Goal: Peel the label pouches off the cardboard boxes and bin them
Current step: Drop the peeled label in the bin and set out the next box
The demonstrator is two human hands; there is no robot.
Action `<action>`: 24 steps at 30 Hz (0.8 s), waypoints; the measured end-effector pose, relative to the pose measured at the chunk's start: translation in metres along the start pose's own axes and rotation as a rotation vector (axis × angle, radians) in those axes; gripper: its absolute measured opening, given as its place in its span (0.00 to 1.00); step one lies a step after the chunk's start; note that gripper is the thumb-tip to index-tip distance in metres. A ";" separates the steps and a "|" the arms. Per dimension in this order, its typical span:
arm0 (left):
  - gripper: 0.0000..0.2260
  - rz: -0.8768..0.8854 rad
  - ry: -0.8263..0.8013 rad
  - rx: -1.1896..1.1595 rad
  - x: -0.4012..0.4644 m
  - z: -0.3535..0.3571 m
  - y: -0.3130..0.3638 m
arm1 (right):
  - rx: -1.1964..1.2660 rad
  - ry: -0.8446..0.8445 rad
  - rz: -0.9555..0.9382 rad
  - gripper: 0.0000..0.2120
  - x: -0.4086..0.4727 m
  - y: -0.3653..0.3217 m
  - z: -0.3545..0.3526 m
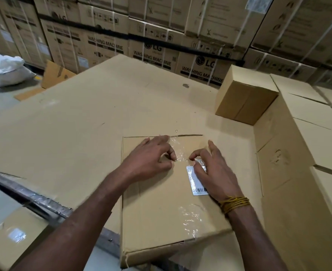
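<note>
A flat cardboard box (157, 208) lies in front of me on a large sheet of cardboard (83, 118). A clear plastic label pouch (180, 151) is stuck along its top, and a white barcode label (195, 182) shows beneath the film. My left hand (151, 155) rests on the box with curled fingertips picking at the pouch's left edge. My right hand (212, 169) lies over the label, its thumb and forefinger pinching crinkled film near the label's top. A second patch of clear film (192, 214) is stuck nearer the box's front edge.
A small closed carton (243, 96) stands at the back right. Flat cardboard boxes (306, 137) are stacked along the right side. Washing machine cartons (161, 36) form a wall behind. A white sack (4, 69) lies on the floor at the far left.
</note>
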State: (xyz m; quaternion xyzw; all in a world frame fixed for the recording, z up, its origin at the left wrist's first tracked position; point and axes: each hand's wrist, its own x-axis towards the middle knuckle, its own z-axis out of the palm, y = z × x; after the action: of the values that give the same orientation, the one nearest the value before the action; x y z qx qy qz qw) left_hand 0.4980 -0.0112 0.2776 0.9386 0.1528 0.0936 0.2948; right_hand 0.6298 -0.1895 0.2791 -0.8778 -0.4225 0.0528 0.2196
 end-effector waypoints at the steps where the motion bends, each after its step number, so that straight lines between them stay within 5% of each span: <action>1: 0.07 -0.003 -0.002 -0.004 0.000 0.000 0.001 | -0.004 0.003 0.002 0.06 0.000 0.000 0.000; 24: 0.06 -0.029 0.016 -0.028 -0.002 -0.002 0.004 | -0.004 -0.025 0.046 0.10 0.000 0.000 -0.002</action>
State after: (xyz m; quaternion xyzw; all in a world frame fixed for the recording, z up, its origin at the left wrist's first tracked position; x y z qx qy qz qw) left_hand 0.4960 -0.0141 0.2816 0.9313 0.1674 0.0987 0.3080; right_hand 0.6300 -0.1900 0.2806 -0.8870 -0.4049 0.0679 0.2115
